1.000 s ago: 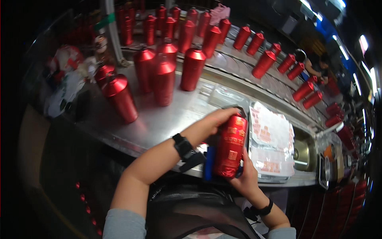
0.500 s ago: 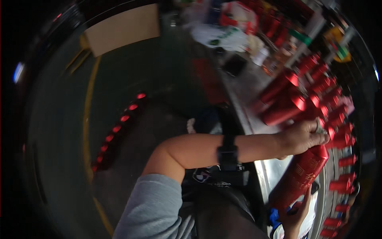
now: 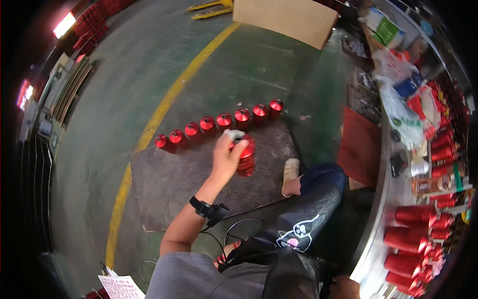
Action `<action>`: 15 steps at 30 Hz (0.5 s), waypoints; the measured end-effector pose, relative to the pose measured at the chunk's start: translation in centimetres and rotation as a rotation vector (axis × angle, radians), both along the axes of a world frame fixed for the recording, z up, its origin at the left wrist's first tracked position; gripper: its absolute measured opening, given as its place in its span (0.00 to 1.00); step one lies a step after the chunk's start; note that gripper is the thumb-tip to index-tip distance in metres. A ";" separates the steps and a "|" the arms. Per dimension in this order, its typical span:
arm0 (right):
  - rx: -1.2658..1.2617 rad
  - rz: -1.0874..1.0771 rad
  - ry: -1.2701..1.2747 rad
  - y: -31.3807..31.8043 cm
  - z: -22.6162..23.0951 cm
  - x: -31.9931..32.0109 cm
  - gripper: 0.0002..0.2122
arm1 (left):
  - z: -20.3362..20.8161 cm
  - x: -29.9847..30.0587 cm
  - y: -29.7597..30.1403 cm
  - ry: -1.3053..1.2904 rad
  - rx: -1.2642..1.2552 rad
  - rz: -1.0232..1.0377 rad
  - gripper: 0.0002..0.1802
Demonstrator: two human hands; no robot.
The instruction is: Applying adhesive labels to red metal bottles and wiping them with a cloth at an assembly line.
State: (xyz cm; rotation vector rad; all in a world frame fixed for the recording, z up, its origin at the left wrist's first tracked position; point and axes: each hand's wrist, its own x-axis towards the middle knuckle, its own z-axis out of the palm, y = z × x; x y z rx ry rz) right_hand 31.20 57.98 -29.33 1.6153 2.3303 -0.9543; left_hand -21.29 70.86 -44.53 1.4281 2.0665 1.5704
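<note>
My left hand, a dark band on its wrist, grips a shiny red metal bottle near its neck. Something small and pale shows at the fingertips. Beneath the bottle is a dark flat board on the floor; whether its base touches the board I cannot tell. Just beyond, a row of several similar red bottles stands upright along the board's far edge. My right hand is low at the right, beside the metal workbench; its fingers are dark and cut off by the picture's edge.
More red bottles lie on the bench at right, with plastic bags farther back. My foot rests by the board's right edge. A yellow line crosses the green floor. A tan panel stands far back.
My view has swung left from the bench to the floor. My left hand has carried a red bottle from the bench to above the board. My right hand has let go of it.
</note>
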 end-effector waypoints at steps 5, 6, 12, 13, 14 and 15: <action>-0.175 0.297 -0.600 0.1 -5.8 3.9 0.13 | -14.3 -9.5 -7.5 -0.362 -0.050 0.574 0.13; -0.271 0.325 -0.689 0.0 -6.2 4.1 0.13 | -16.8 -11.7 -9.3 -0.407 -0.027 0.620 0.13; -0.708 0.524 -1.019 7.8 -13.7 -11.6 0.12 | -27.9 -25.5 -16.6 -0.074 -0.115 1.081 0.16; -0.671 0.639 -0.946 11.4 -19.2 -17.1 0.12 | -29.3 -27.6 -17.4 -0.064 -0.168 1.147 0.18; -0.619 0.751 -0.881 15.0 -25.6 -22.5 0.13 | -30.6 -29.8 -17.9 -0.033 -0.175 1.171 0.19; -0.539 0.867 -0.841 18.4 -33.0 -28.1 0.13 | -31.9 -31.8 -18.4 -0.012 -0.225 1.228 0.20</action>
